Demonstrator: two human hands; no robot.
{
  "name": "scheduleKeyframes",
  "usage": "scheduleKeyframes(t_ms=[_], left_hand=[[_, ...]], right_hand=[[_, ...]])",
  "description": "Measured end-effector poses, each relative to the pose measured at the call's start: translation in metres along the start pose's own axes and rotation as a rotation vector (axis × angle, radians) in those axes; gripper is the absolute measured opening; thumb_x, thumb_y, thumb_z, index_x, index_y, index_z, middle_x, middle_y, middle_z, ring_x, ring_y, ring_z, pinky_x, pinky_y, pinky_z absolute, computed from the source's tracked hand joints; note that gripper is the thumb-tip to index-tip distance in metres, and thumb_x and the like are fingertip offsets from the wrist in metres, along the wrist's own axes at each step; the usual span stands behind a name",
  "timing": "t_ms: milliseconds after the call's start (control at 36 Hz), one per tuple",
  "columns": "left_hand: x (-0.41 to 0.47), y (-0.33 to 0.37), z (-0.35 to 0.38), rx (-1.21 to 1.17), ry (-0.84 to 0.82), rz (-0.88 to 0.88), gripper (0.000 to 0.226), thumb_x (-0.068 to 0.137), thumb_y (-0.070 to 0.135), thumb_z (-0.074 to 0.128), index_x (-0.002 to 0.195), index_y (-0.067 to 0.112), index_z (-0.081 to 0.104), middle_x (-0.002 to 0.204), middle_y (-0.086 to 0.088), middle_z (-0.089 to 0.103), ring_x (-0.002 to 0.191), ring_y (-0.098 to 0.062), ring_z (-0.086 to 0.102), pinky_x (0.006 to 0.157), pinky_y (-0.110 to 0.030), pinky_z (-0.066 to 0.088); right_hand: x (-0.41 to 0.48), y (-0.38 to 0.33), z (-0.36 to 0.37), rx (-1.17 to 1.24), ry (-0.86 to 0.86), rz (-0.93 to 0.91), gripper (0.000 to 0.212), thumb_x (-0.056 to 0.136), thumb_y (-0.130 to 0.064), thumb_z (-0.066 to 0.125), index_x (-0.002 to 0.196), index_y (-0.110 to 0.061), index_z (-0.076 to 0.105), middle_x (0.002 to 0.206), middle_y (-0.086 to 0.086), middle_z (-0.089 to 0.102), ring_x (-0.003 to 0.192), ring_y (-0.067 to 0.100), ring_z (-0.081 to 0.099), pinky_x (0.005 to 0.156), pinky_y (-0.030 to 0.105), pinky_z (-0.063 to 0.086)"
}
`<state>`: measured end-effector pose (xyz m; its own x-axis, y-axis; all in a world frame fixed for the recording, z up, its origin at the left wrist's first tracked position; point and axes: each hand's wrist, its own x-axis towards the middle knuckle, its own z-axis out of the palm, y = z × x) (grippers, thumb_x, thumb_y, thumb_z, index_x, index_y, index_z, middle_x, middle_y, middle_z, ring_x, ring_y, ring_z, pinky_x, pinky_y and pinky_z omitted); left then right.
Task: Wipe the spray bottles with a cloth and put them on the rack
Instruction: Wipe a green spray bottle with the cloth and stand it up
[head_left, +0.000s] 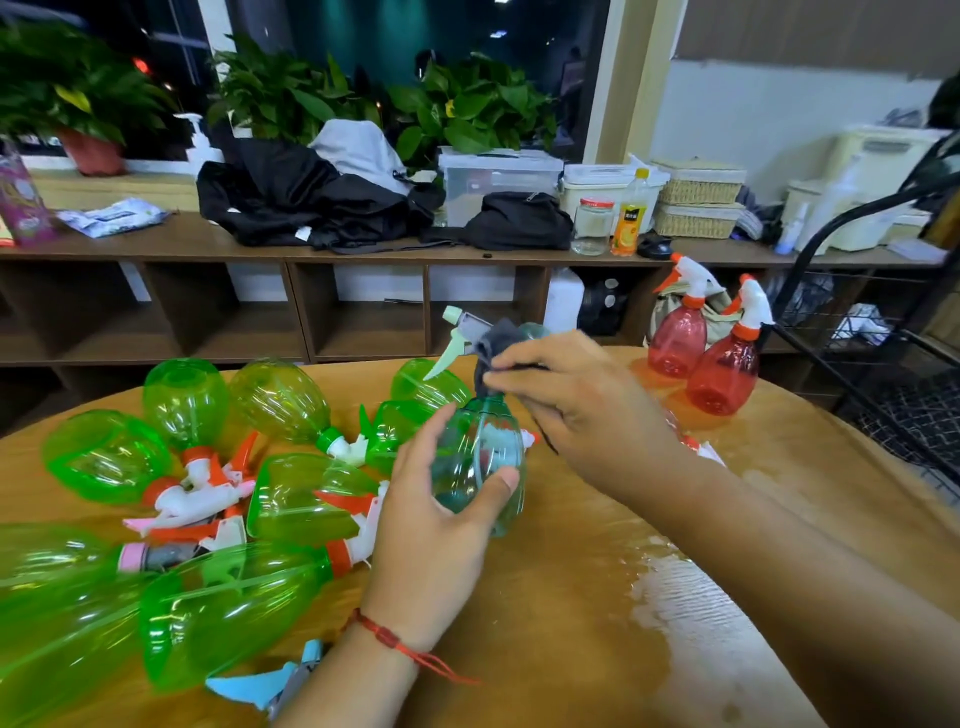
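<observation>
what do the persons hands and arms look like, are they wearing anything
No gloves, and no rings that show. The left hand has a red braided string bracelet at the wrist, with loose ends trailing from it. The right hand wears nothing at the wrist. No sleeves show on either arm within the frame.

A clear teal bottle (475, 462) stands upright in the left hand (431, 540), white trigger pointing left. A grey cloth (498, 340) wraps its neck, pinched by the right hand (587, 410). Green bottles (291, 499) lie jumbled left of the left hand. Two red bottles (722, 374) stand beyond the right hand, beside the black rack (872, 332).
</observation>
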<state>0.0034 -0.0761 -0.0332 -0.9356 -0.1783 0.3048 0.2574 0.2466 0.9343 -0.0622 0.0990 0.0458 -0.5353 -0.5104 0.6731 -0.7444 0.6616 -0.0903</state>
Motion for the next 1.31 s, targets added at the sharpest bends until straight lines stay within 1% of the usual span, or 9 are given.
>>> scheduleKeyframes(t_ms=[139,278,417,528,750,889,1083,1194,1306], left_hand=[[-0.001,0.0,0.003,0.001,-0.005,0.017,0.08,0.084,0.043,0.089,0.152,0.047,0.047,0.147,0.026,0.052,0.133,0.019,0.044,0.108,-0.013,0.039],[-0.007,0.005,0.004,-0.026,-0.064,0.078,0.08,0.081,0.053,0.087,0.152,0.049,0.048,0.146,0.023,0.054,0.137,0.007,0.05,0.108,-0.016,0.046],[-0.01,0.008,0.001,-0.089,-0.069,0.107,0.079,0.08,0.057,0.084,0.149,0.056,0.048,0.149,0.018,0.056,0.138,-0.005,0.056,0.109,-0.027,0.053],[-0.009,0.005,0.001,-0.112,-0.049,0.071,0.078,0.081,0.054,0.085,0.149,0.058,0.047,0.15,0.016,0.057,0.138,-0.01,0.058,0.11,-0.041,0.055],[-0.001,0.0,0.0,-0.033,0.011,0.012,0.079,0.083,0.052,0.083,0.153,0.05,0.048,0.147,0.021,0.057,0.134,0.0,0.056,0.111,-0.04,0.054],[-0.006,0.001,0.005,0.008,-0.073,0.063,0.081,0.078,0.053,0.085,0.15,0.055,0.048,0.143,0.029,0.054,0.132,0.007,0.054,0.108,-0.021,0.05],[-0.004,-0.001,-0.001,-0.076,-0.038,0.049,0.08,0.078,0.062,0.083,0.15,0.055,0.049,0.148,0.024,0.056,0.138,-0.001,0.055,0.111,-0.038,0.052],[0.001,-0.001,-0.005,-0.074,0.009,0.029,0.078,0.081,0.054,0.085,0.151,0.048,0.051,0.146,0.025,0.058,0.133,0.008,0.054,0.11,-0.027,0.052],[0.0,-0.005,-0.002,-0.043,-0.035,0.029,0.078,0.084,0.053,0.087,0.151,0.054,0.048,0.147,0.023,0.056,0.135,0.0,0.055,0.112,-0.036,0.052]], right_hand=[[0.006,-0.003,-0.019,0.067,-0.104,-0.047,0.027,0.102,-0.013,0.065,0.122,-0.022,0.08,0.126,-0.009,0.071,0.116,0.018,0.06,0.099,0.031,0.05],[0.036,0.0,-0.04,0.193,0.13,0.17,0.029,0.102,-0.009,0.066,0.125,-0.022,0.077,0.126,-0.008,0.071,0.123,0.004,0.062,0.11,0.024,0.047],[0.049,0.004,-0.042,0.399,-0.065,0.294,0.035,0.108,-0.01,0.055,0.132,-0.027,0.074,0.13,-0.015,0.071,0.124,-0.002,0.061,0.106,0.018,0.047],[0.027,0.007,-0.031,0.338,0.049,0.283,0.035,0.108,-0.006,0.055,0.133,-0.02,0.074,0.131,-0.011,0.071,0.126,-0.003,0.06,0.109,0.017,0.045],[-0.003,0.017,-0.024,0.122,-0.011,0.167,0.034,0.104,-0.003,0.059,0.129,-0.019,0.076,0.13,-0.008,0.07,0.122,0.009,0.063,0.103,0.028,0.053],[0.019,0.015,-0.037,0.193,0.209,0.256,0.032,0.103,-0.001,0.06,0.127,-0.015,0.076,0.126,-0.01,0.071,0.122,-0.002,0.062,0.108,0.017,0.046],[0.018,0.004,-0.024,0.198,0.065,0.208,0.036,0.104,-0.002,0.06,0.135,-0.017,0.073,0.134,-0.008,0.07,0.13,0.005,0.06,0.113,0.017,0.044],[0.005,0.013,-0.026,0.142,-0.023,0.171,0.036,0.102,-0.002,0.063,0.133,-0.018,0.074,0.133,-0.007,0.071,0.128,0.003,0.061,0.111,0.014,0.044],[0.007,0.022,-0.038,0.094,0.008,0.154,0.035,0.101,-0.002,0.065,0.129,-0.018,0.076,0.126,-0.01,0.073,0.122,0.002,0.064,0.108,0.017,0.048]])
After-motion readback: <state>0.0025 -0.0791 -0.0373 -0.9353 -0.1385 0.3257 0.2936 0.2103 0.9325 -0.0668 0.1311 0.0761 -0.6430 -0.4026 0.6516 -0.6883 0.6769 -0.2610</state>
